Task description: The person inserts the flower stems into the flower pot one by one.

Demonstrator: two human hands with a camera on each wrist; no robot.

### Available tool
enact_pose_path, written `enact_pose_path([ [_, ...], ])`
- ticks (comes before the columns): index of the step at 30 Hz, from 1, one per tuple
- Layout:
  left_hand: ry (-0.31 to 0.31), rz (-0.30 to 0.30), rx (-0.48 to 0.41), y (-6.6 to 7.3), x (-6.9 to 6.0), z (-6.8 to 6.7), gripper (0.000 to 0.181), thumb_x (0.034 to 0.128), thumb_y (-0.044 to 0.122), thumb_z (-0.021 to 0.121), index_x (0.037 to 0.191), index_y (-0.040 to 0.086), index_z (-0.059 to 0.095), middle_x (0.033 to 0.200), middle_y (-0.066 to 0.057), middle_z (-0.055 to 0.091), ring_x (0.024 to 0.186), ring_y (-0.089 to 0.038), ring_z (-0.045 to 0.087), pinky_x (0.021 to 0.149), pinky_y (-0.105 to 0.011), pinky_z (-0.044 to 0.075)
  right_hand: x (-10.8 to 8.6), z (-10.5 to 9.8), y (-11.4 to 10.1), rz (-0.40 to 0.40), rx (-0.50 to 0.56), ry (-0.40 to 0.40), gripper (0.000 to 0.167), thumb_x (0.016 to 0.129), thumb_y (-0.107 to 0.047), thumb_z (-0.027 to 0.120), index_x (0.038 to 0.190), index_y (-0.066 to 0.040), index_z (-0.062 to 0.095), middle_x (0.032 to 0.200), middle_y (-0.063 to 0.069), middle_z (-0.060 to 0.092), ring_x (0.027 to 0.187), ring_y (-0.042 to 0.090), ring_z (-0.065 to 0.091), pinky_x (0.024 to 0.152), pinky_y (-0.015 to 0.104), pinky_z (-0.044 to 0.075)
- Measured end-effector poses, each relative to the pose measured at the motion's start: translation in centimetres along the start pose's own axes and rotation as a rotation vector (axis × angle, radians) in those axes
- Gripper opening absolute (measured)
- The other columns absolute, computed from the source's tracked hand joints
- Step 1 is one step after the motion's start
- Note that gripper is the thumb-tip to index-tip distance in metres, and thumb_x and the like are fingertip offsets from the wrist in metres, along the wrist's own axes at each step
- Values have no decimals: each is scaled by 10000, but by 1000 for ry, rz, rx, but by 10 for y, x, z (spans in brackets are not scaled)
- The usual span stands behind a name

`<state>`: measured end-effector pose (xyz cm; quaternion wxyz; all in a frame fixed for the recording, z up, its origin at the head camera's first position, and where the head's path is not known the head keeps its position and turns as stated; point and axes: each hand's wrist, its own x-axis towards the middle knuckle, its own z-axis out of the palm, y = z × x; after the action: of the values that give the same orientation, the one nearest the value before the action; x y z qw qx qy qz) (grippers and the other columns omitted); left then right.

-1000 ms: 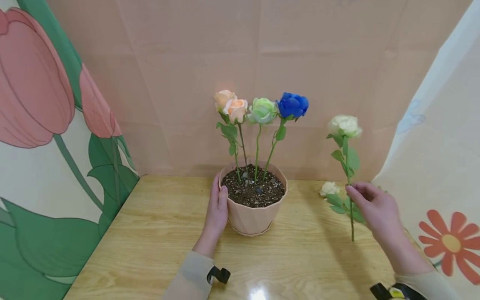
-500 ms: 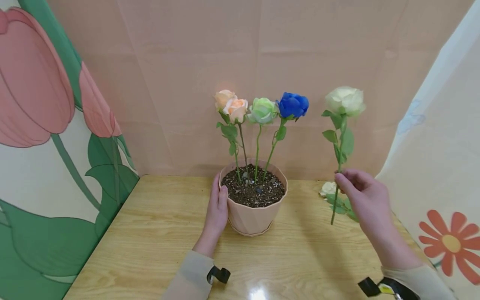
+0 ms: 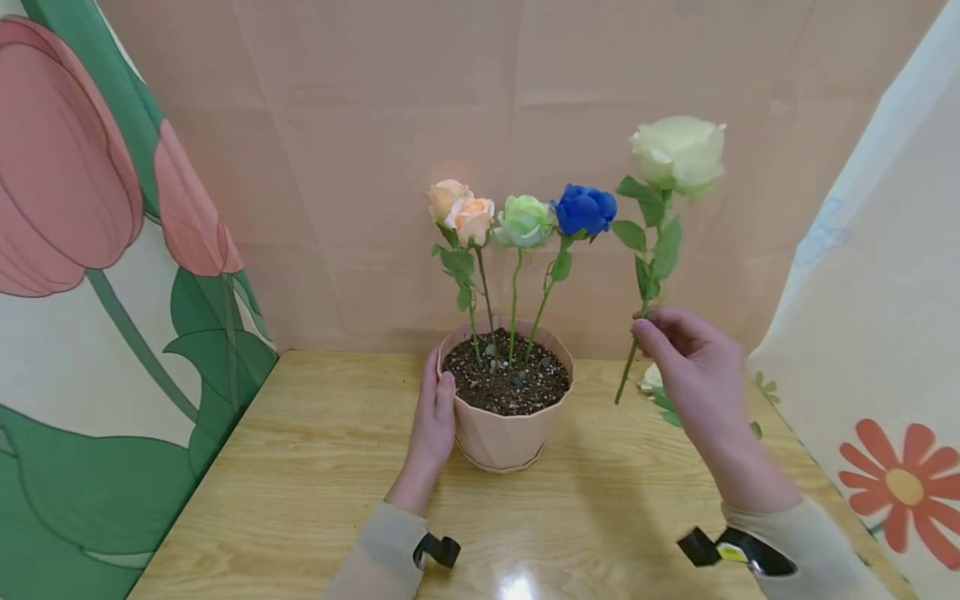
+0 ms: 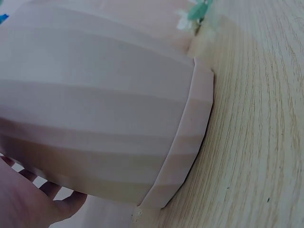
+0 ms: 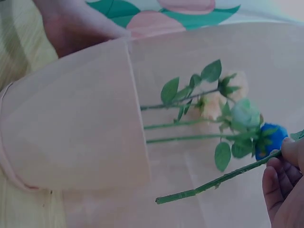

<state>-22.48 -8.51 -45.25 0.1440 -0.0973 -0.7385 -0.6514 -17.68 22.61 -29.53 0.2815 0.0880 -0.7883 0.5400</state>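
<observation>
My right hand (image 3: 693, 367) pinches the stem of a white rose (image 3: 678, 154) between thumb and fingertips, to the right of the pot. Bloom up, the rose leans a little, its bare stem end in the air beside the pot. In the right wrist view that cut stem (image 5: 213, 183) points toward the pot. Against the left side of the pink flowerpot (image 3: 498, 437) rests my left hand (image 3: 435, 417), fingers extended along the wall. Dark soil (image 3: 506, 396) fills the pot. Standing in it are two peach roses (image 3: 472, 219), a green rose (image 3: 525, 222) and a blue rose (image 3: 585, 210).
Another white rose (image 3: 652, 379) lies on the wooden table (image 3: 315, 467) behind my right hand, partly hidden by it. A pink backdrop (image 3: 360, 167) rises at the back. Printed flower panels stand at both sides, with a tulip (image 3: 67, 167) on the left one.
My right hand has moved left and upward with the white rose, bringing it closer to the pot and tilting its stem. My left hand and the pot have stayed in place.
</observation>
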Motion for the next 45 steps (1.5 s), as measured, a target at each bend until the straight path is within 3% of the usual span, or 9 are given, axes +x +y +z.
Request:
enact_pose_path([
  [5, 3, -8, 6, 1, 0, -1, 564, 1225, 398, 315, 1774, 338, 200, 1827, -44, 192, 1653, -358, 217, 1324, -620, 184, 3, 19, -14, -63, 43, -3, 173, 1058, -125, 775, 1137, 26, 802, 919, -4, 775, 799, 122, 684, 684, 178, 549],
  [15, 10, 6, 1, -1, 1, -3, 566, 1228, 333, 317, 1779, 315, 190, 1830, -88, 189, 1657, -341, 211, 1330, -595, 186, 11, 61, -28, -132, 136, -41, 119, 1059, -92, 759, 1043, 15, 809, 881, 86, 761, 766, 156, 690, 689, 221, 574],
  [23, 8, 4, 8, 1, 0, -2, 573, 1222, 352, 331, 1778, 298, 205, 1825, -76, 206, 1647, -377, 236, 1320, -620, 198, 14, 96, -22, -69, 181, -102, 133, 1050, -114, 781, 1041, 19, 793, 877, 202, 736, 738, 190, 701, 661, 244, 601],
  [27, 7, 6, 17, 2, -1, -2, 585, 1223, 334, 336, 1784, 275, 184, 1830, -97, 184, 1654, -364, 218, 1328, -595, 191, 15, 110, -18, -70, 184, -123, 147, 1061, -133, 772, 1049, 11, 798, 881, 195, 739, 747, 186, 697, 684, 271, 615],
  [32, 9, 10, 16, 2, 0, -3, 579, 1225, 322, 329, 1784, 265, 190, 1828, -111, 196, 1652, -357, 228, 1328, -589, 202, 15, 125, -15, -110, 151, -120, 118, 1064, -115, 763, 1036, -12, 813, 879, 155, 753, 761, 259, 678, 648, 225, 531],
  [39, 7, 48, 5, 2, 0, -4, 555, 1225, 307, 337, 1770, 297, 233, 1814, -75, 249, 1642, -344, 266, 1318, -597, 230, 14, 137, -11, -93, 137, -156, 127, 1075, -148, 754, 1030, -41, 806, 866, 87, 748, 778, 417, 669, 616, 247, 510],
  [45, 8, 57, -1, 0, 0, -4, 553, 1222, 323, 357, 1763, 294, 253, 1805, -69, 267, 1637, -360, 270, 1315, -622, 213, 13, 144, -3, -116, 101, -164, 136, 1072, -141, 758, 971, -55, 785, 823, 55, 718, 695, 242, 609, 588, 261, 469],
])
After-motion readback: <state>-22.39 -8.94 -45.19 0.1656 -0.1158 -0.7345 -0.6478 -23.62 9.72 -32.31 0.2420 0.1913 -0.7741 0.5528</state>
